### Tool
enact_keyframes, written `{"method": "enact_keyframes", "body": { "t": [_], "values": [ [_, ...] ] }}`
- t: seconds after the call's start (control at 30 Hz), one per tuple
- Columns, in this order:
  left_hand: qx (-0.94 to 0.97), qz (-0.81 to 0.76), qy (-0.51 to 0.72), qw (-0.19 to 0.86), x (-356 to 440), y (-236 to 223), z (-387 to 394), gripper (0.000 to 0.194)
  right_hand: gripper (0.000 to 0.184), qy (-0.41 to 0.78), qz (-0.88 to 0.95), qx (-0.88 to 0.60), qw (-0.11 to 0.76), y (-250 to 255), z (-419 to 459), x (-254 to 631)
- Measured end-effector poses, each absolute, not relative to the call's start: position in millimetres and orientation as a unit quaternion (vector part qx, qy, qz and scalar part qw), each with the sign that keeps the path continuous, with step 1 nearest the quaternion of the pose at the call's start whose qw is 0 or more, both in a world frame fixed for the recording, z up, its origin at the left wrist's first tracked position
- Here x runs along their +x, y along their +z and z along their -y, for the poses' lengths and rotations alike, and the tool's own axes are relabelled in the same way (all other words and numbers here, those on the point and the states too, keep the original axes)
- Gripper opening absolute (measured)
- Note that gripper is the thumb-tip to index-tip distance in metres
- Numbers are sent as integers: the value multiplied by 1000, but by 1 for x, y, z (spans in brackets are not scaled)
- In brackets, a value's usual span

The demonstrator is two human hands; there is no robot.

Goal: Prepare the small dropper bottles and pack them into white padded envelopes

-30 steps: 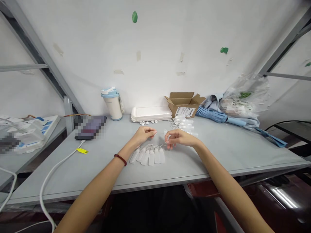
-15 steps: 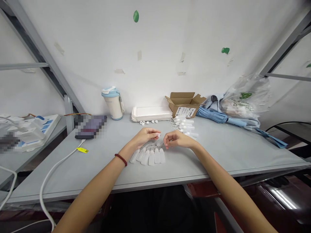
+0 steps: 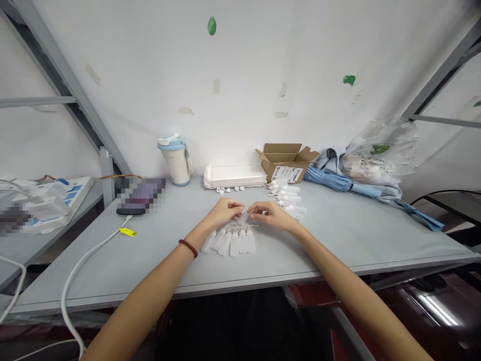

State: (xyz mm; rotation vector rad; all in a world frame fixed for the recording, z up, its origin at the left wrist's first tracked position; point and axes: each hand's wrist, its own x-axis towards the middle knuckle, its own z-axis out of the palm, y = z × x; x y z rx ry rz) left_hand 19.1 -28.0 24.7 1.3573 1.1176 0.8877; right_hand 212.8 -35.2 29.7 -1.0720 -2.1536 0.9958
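Note:
My left hand (image 3: 222,210) and my right hand (image 3: 269,214) meet above the middle of the grey table (image 3: 338,235). Both pinch one small translucent plastic bottle (image 3: 244,217) between their fingertips, the left at one end and the right at the other. Just in front of the hands a row of several similar small bottles (image 3: 230,241) lies side by side on the table. A red bead bracelet (image 3: 187,246) circles my left wrist.
Behind the hands lie a pile of more small bottles (image 3: 286,196), loose white caps (image 3: 229,189), a white tray stack (image 3: 233,176), an open cardboard box (image 3: 286,161) and a blue-lidded cup (image 3: 175,160). A folded blue umbrella (image 3: 349,184) and plastic bag (image 3: 379,150) lie right. A phone (image 3: 140,196) with white cable (image 3: 88,260) lies left.
My hands have come together: the right hand moved left with the small bottle, and the left fingertips now close on its other end.

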Motion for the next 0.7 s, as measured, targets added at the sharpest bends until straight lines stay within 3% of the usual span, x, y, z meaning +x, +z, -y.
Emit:
{"method": "enact_keyframes", "body": {
  "t": [0.37,0.7],
  "values": [
    [546,-502,441,505,5,26,14,17,16,234,767,-482,353,24,18,224],
    [697,-562,350,275,4,20,23,27,20,185,812,-474,285,18,21,222]
  ]
}}
